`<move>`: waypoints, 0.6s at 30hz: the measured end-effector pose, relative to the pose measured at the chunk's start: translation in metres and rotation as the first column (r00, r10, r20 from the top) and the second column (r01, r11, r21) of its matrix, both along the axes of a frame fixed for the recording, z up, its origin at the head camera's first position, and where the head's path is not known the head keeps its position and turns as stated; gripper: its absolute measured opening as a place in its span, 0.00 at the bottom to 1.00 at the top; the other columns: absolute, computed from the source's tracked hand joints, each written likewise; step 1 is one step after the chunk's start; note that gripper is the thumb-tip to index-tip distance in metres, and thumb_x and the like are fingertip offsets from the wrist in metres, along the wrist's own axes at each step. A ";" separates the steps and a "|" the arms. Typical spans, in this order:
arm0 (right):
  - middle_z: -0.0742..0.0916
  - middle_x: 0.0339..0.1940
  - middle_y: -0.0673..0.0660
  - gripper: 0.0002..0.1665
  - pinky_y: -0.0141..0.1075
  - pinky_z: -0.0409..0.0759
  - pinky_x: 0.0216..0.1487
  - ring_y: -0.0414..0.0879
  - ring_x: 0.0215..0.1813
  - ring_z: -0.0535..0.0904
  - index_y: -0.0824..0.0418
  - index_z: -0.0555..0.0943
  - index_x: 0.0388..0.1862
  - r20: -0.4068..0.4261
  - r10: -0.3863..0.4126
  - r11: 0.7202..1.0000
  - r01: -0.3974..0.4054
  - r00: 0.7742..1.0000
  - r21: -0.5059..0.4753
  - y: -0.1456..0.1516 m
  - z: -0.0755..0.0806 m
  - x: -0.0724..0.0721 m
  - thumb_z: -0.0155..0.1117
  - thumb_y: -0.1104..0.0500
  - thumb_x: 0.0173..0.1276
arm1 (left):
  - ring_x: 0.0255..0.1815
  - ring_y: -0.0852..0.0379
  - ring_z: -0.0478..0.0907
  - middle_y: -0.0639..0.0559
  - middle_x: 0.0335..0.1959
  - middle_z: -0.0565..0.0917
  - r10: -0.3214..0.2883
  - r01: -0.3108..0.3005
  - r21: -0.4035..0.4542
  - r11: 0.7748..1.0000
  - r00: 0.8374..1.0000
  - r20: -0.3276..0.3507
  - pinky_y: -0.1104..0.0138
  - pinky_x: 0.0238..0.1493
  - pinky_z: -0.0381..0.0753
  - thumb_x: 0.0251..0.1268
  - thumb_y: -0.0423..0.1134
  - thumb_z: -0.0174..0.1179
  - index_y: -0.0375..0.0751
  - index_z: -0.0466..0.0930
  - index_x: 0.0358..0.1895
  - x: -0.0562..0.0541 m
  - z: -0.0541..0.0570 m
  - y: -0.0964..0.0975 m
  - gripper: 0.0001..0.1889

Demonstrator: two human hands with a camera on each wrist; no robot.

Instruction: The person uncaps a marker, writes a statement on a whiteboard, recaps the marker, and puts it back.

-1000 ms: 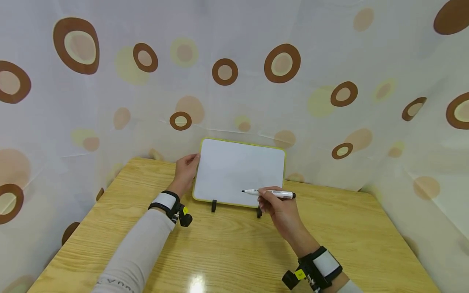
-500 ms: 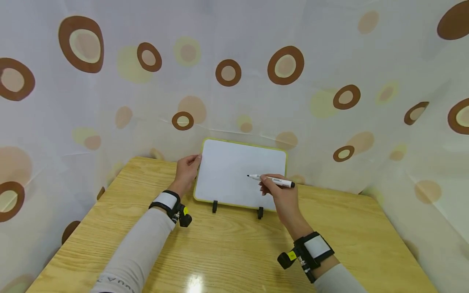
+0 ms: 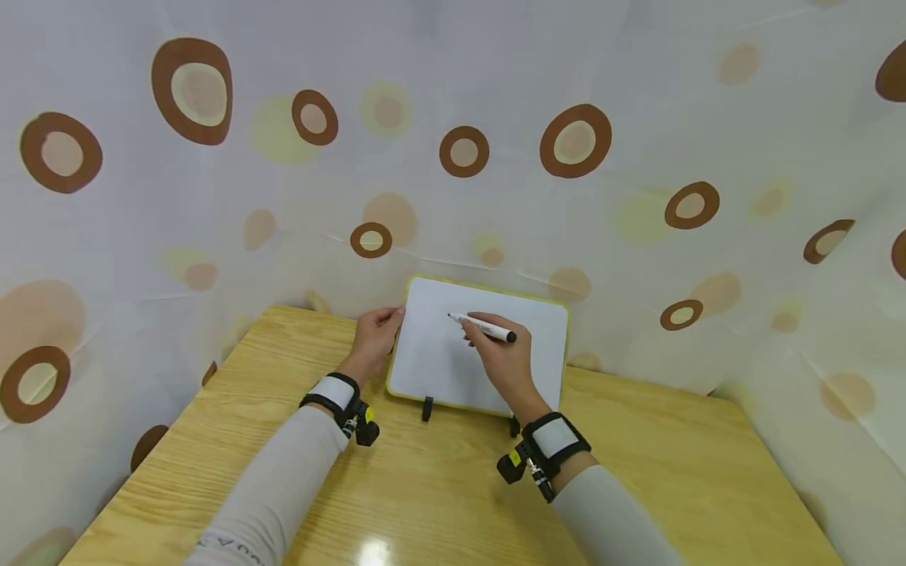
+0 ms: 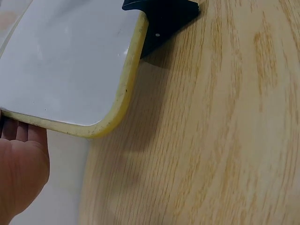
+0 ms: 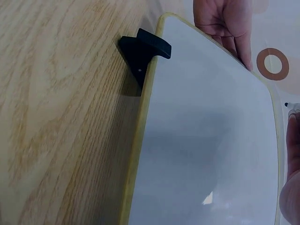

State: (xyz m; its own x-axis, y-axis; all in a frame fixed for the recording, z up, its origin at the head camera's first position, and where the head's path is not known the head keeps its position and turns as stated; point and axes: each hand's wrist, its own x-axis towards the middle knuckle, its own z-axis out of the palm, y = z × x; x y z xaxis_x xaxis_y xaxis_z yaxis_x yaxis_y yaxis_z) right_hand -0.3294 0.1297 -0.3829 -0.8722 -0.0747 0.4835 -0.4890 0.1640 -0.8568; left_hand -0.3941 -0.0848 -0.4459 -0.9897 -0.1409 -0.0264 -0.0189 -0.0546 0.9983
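A whiteboard [image 3: 432, 362] with a yellow rim leans upright on two black stand feet [image 3: 428, 409]. My left hand [image 3: 375, 338] grips its left edge, the thumb at the rim and the other fingers passing behind the board, as the left wrist view shows. A white marker [image 3: 488, 325] with a black rear end is pinched in my right hand [image 3: 506, 362], in front of the board's middle. Its dark tip points left, close over the upper left part of the white surface. No strokes show on the board. In the right wrist view only the marker's tip [image 5: 291, 106] shows at the right edge.
The board stands near the back of a light wooden table [image 3: 425, 479]. Behind it and along both sides hangs a pale curtain [image 3: 396, 71] with brown and beige circles. Both wrists wear black straps [image 3: 555, 440] with small cameras.
My right hand has moved up and left across the board with the marker. The left hand keeps its grip on the board's edge. The head view has shifted slightly left.
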 end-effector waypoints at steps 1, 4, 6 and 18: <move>0.88 0.41 0.76 0.14 0.44 0.87 0.43 0.60 0.39 0.88 0.76 0.85 0.52 -0.007 -0.005 1.000 0.005 1.000 0.011 -0.003 0.002 0.001 0.68 0.68 0.71 | 0.59 0.49 0.77 0.41 0.60 0.82 -0.003 0.003 -0.001 1.000 1.000 0.001 0.57 0.60 0.77 0.81 0.46 0.55 0.34 0.81 0.63 0.000 0.000 0.002 0.20; 0.89 0.42 0.73 0.14 0.38 0.87 0.42 0.68 0.42 0.86 0.76 0.85 0.51 -0.016 -0.013 1.000 0.013 1.000 0.014 -0.010 0.005 0.003 0.68 0.68 0.71 | 0.59 0.50 0.78 0.42 0.60 0.83 -0.012 0.012 0.001 1.000 1.000 0.011 0.58 0.59 0.78 0.81 0.46 0.55 0.35 0.81 0.63 0.003 0.000 0.009 0.20; 0.89 0.43 0.71 0.13 0.35 0.86 0.41 0.71 0.44 0.86 0.76 0.85 0.51 -0.011 -0.009 1.000 0.009 1.000 0.005 -0.013 0.005 0.003 0.68 0.69 0.70 | 0.58 0.51 0.79 0.42 0.60 0.83 -0.015 0.015 0.007 1.000 1.000 0.012 0.59 0.57 0.79 0.80 0.47 0.56 0.36 0.81 0.63 0.005 0.001 0.013 0.21; 0.91 0.45 0.63 0.10 0.26 0.78 0.31 0.47 0.33 0.85 0.66 0.90 0.47 -0.094 -0.080 0.992 0.089 0.992 0.094 -0.018 -0.020 -0.020 0.73 0.62 0.69 | 0.54 0.52 0.80 0.42 0.57 0.85 -0.029 0.029 0.007 1.000 0.998 -0.049 0.64 0.50 0.80 0.80 0.47 0.57 0.36 0.83 0.60 0.016 0.006 0.032 0.20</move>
State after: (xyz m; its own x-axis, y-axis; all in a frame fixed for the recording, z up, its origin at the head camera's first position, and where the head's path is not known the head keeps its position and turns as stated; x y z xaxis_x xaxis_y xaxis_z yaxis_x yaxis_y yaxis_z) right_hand -0.3494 0.1112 -0.4029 -0.8308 -0.0537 0.5540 -0.5440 0.2888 -0.7878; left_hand -0.3778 -0.0525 -0.4403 -0.9934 -0.1123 0.0215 0.0286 -0.0620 0.9977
